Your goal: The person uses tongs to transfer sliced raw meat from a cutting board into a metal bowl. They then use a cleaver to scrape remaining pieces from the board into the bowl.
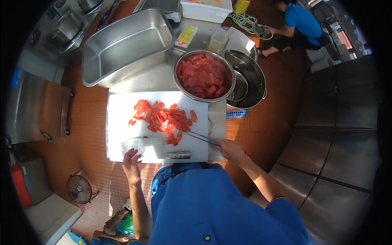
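Note:
My right hand (232, 150) grips a pair of metal tongs (200, 137), whose tips touch a pile of sliced sausage (167, 118) on the white cutting board (119, 107). Near the board's front edge lies a cleaver (142, 148) with a broad blade and a metal handle. Over its left end, my left hand (132, 163) is raised with the fingers loosely bent and nothing in them. Beyond the board's far right corner stands a round steel bowl (176, 78) heaped with raw red meat slices (203, 76).
A deep steel pan (128, 46) stands at the back left. Right of the bowl is a large steel pot (258, 73) with a smaller vessel inside. A plastic container (218, 39) and a white tub (206, 13) sit behind. One person (301, 24) crouches at the far right; another (114, 226) is low at left.

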The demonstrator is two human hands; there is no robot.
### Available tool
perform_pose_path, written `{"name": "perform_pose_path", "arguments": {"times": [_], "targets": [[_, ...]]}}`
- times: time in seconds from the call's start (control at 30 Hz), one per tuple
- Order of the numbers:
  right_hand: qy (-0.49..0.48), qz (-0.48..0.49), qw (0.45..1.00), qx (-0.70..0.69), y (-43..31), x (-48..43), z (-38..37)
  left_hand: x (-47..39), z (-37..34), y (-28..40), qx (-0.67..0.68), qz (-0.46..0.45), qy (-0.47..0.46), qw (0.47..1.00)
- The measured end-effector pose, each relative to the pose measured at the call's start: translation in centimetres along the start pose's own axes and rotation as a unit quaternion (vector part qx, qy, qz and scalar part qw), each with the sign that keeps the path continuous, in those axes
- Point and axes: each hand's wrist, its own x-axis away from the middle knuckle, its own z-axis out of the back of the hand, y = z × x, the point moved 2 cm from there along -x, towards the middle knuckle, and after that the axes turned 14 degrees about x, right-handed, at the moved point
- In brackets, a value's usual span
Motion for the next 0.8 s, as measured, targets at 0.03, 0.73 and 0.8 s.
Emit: {"name": "perform_pose_path", "arguments": {"times": [0.03,0.73,0.8], "targets": [[0.005,0.001,1.000,0.002,-0.6,-0.4,-0.1,-0.1,-0.2,0.3,0.002,-0.004,-0.003,1.000],[0.083,0.016,0.996,-0.024,-4.6,-5.9,-3.2,-1.6,4.0,2.7,0.014,-0.028,0.084,0.996],[0.091,0.011,0.996,-0.009,-4.8,-6.3,-3.6,-1.6,4.8,2.9,0.020,-0.027,0.103,0.994]]}}
